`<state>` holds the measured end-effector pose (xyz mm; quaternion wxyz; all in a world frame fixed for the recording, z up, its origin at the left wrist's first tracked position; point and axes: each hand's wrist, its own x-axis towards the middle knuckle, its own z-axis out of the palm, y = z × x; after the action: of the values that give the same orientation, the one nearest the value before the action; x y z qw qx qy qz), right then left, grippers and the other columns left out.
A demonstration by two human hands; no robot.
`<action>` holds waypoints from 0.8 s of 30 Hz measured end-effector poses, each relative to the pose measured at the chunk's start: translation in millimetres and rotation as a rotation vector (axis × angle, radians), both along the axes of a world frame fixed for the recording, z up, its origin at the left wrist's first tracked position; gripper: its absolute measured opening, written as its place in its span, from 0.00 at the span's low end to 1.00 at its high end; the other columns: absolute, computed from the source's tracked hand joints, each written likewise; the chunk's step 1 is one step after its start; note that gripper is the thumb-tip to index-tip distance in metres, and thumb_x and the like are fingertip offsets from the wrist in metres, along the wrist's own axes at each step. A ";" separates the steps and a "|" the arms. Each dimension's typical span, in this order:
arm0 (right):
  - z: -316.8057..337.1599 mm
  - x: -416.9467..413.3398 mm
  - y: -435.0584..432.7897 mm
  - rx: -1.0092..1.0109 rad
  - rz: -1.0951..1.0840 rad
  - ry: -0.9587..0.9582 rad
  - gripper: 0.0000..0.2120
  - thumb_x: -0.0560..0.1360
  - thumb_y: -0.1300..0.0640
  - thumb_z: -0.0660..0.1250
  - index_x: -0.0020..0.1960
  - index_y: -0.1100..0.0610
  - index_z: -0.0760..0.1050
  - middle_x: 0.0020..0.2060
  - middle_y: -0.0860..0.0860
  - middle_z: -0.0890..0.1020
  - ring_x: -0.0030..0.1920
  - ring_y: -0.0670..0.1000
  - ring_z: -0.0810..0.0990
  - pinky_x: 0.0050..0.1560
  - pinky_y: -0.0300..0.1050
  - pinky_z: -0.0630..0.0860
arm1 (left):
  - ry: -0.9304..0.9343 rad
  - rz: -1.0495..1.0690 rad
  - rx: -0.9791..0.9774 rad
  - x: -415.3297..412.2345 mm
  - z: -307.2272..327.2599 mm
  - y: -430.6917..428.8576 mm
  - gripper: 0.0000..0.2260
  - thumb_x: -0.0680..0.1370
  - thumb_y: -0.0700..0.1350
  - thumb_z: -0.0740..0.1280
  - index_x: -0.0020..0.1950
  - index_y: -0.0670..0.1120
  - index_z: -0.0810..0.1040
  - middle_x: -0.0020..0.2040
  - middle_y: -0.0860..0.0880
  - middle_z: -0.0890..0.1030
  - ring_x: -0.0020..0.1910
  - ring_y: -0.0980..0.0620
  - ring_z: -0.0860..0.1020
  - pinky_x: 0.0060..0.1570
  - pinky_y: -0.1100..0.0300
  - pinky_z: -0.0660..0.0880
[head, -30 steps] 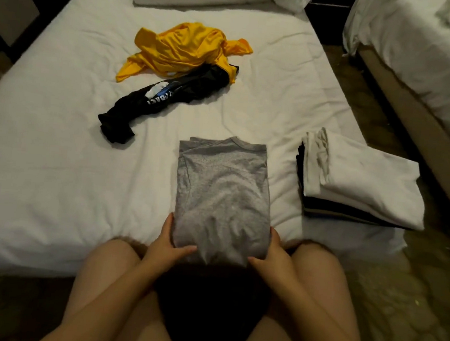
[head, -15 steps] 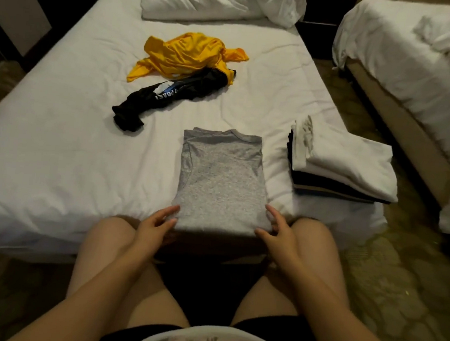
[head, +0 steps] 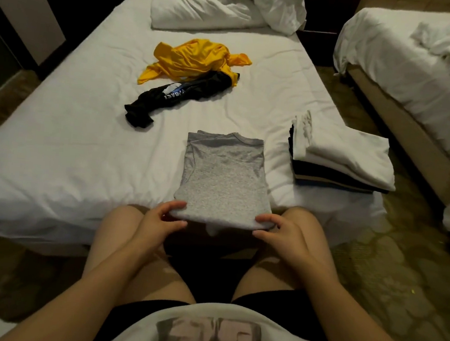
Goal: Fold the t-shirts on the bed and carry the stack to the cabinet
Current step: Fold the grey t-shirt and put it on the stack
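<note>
grey t-shirt folded into rectangle, flat on bed, collar at far end, near edge lifted just past bed edge. left hand pinches its near-left corner, fingers curled over top, thumb under. right hand pinches near-right corner same way. folded stack, white on top, dark layers below, right of grey t-shirt, apart. black shirt crumpled beyond grey t-shirt, to left. yellow shirt crumpled farther back, touching black shirt.
</note>
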<state>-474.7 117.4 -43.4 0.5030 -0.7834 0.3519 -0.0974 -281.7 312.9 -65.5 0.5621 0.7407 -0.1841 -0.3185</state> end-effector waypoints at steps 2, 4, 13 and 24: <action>-0.1 -1.8 1.0 -0.121 0.054 0.022 0.15 0.70 0.67 0.71 0.55 0.58 0.78 0.45 0.48 0.78 0.44 0.43 0.75 0.43 0.24 0.67 | -0.271 -0.064 0.098 -1.6 -1.2 1.9 0.23 0.68 0.27 0.69 0.59 0.45 0.76 0.57 0.41 0.77 0.58 0.46 0.75 0.61 0.59 0.70; -2.5 -2.0 2.7 -0.225 0.037 0.009 0.16 0.69 0.70 0.68 0.56 0.60 0.79 0.51 0.55 0.80 0.51 0.49 0.76 0.49 0.28 0.65 | -0.548 -0.099 0.207 -1.3 -1.8 2.1 0.24 0.67 0.27 0.69 0.61 0.42 0.77 0.55 0.41 0.77 0.57 0.46 0.74 0.59 0.65 0.66; -1.5 0.8 -3.3 -0.422 -0.068 -0.073 0.06 0.68 0.62 0.74 0.45 0.59 0.84 0.39 0.56 0.81 0.44 0.54 0.77 0.45 0.38 0.67 | -0.634 0.023 0.172 1.7 13.5 -5.0 0.10 0.68 0.30 0.69 0.40 0.44 0.80 0.38 0.55 0.70 0.37 0.57 0.72 0.40 0.75 0.67; 8.8 8.0 -12.3 -0.137 -0.160 -0.225 0.06 0.77 0.62 0.65 0.50 0.60 0.79 0.43 0.51 0.80 0.42 0.40 0.76 0.41 0.22 0.68 | -0.327 -0.020 -0.038 11.2 22.6 -16.3 0.04 0.76 0.38 0.67 0.42 0.45 0.77 0.42 0.58 0.79 0.43 0.62 0.76 0.45 0.70 0.72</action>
<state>-466.7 105.1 -34.6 0.4751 -0.7696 0.3471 -0.2479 -270.5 296.6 -43.0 0.5355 0.7699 -0.2866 -0.1960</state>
